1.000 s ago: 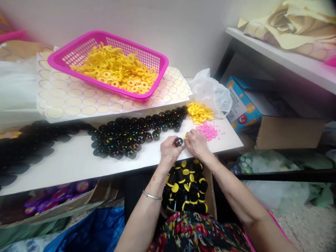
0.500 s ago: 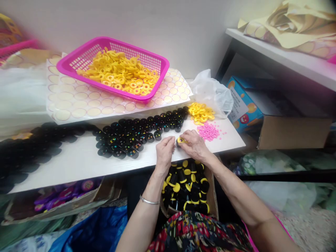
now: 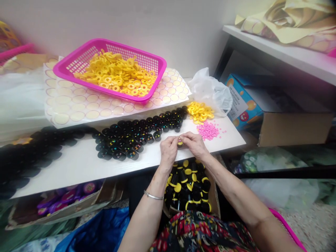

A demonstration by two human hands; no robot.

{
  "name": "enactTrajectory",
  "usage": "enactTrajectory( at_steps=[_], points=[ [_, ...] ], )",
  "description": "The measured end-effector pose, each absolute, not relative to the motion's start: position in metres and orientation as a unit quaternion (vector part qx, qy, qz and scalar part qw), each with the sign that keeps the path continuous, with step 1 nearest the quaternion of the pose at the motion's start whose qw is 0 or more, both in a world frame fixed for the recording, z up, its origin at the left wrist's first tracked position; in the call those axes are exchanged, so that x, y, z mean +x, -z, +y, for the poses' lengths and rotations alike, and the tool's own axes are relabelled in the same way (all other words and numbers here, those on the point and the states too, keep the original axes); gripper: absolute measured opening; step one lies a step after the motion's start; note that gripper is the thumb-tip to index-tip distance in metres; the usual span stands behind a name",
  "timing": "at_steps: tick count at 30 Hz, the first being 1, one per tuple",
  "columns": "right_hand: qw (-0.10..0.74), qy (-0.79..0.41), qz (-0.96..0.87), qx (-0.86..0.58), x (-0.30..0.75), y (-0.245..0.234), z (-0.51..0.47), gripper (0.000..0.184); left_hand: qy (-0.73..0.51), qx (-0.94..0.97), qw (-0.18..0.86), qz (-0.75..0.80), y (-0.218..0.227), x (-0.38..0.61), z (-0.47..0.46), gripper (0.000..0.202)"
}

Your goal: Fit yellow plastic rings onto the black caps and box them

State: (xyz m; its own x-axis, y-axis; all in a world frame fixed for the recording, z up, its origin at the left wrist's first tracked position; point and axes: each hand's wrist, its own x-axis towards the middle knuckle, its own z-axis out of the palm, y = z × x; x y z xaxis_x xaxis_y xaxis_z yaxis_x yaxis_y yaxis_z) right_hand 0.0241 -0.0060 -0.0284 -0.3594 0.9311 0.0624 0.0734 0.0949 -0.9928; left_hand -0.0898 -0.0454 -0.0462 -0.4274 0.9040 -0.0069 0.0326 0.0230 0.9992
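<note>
My left hand [image 3: 168, 149] and my right hand [image 3: 194, 144] meet over the front of the white table, fingertips closed together. Between them is a small black cup with a yellow ring piece [image 3: 180, 142] on top, mostly covered by fingers. A tiny pink spot shows at its middle. Just right of my right hand lie loose pink beads [image 3: 208, 131], and behind them a small heap of yellow ring pieces [image 3: 200, 112]. Left of my hands stand rows of black cups [image 3: 132, 134] with bright bits inside. Below my hands is a box of black cups with yellow caps [image 3: 189, 185].
A pink basket [image 3: 110, 93] full of yellow ring pieces rests on sticker sheets [image 3: 91, 114]. A clear plastic bag [image 3: 210, 91] and a blue carton [image 3: 243, 101] stand to the right, below a white shelf [image 3: 275, 52]. Purple items [image 3: 68, 197] fill a box under the table [image 3: 78, 171].
My left hand has moved right to meet my right hand. Its fingertips now touch the yellow-topped cup, which my right hand alone held before.
</note>
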Motion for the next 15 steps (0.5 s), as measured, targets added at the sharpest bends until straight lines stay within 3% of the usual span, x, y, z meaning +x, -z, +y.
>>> enactTrajectory(
  at_steps=[6,15],
  points=[
    [0.368,-0.603,-0.5,-0.501,0.015,0.032,-0.009,0.032,-0.591,0.352,0.391,0.612,0.046,-0.086,-0.045,0.028],
    [0.364,-0.612,-0.467,-0.525,0.008,0.03,-0.006,0.023,-0.62,0.275,0.416,0.606,0.045,-0.077,-0.042,0.023]
  ],
)
